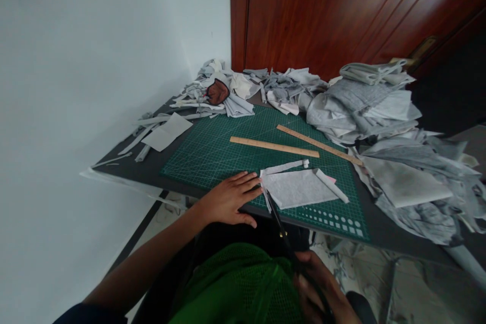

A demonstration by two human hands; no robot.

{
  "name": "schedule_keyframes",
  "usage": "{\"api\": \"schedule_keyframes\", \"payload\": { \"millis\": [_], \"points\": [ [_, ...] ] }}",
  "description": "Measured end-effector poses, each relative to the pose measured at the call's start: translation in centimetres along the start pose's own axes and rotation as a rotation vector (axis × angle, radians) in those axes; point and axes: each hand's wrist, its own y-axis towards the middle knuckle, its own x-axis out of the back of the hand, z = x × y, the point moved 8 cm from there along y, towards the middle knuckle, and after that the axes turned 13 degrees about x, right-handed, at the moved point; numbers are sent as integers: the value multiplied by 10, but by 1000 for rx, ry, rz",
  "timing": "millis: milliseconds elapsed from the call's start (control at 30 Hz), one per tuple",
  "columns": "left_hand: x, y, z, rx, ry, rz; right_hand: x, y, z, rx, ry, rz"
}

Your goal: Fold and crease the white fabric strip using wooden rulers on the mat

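Observation:
My left hand [233, 197] lies flat at the near edge of the green cutting mat [201, 162], its fingers stretched out, fingertips at the left edge of a light grey piece of fabric [299, 188]. Black scissors [283, 233] with a brass-coloured pivot are held in my right hand [322, 288], low in front of my body. Their blades point away from me and reach the fabric's left side, where a narrow strip hangs beside them. Another thin strip [284, 166] lies along the far edge, and a rolled strip [332, 186] along the right edge.
Two wooden rulers [273, 147] [319, 145] lie across the mat. A big fabric pile [364, 106] stands at the right, with scraps [283, 83] along the back. A pale square piece [167, 131] lies at the left, near the white wall [94, 61]. Behind is a brown wooden door [322, 15].

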Motion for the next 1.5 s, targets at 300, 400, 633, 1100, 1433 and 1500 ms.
{"api": "schedule_keyframes", "payload": {
  "millis": [300,400,633,1100,1433,1500],
  "points": [
    [3,1,3,49,-62,51,-20,23,9,73,-45,81],
    [4,2,4,63,-90,65,-25,29,8,103,-68,91],
    [7,2,2,67,-127,79,-30,35,10,151,-123,60],
    [10,1,1,61,-104,37,-36,43,12,157,-72,67],
    [9,-1,2,70,-107,37,-33,43,4,183,-93,80],
    [9,-1,2,69,-107,39,-34,43,3,181,-87,88]
  ]
}}
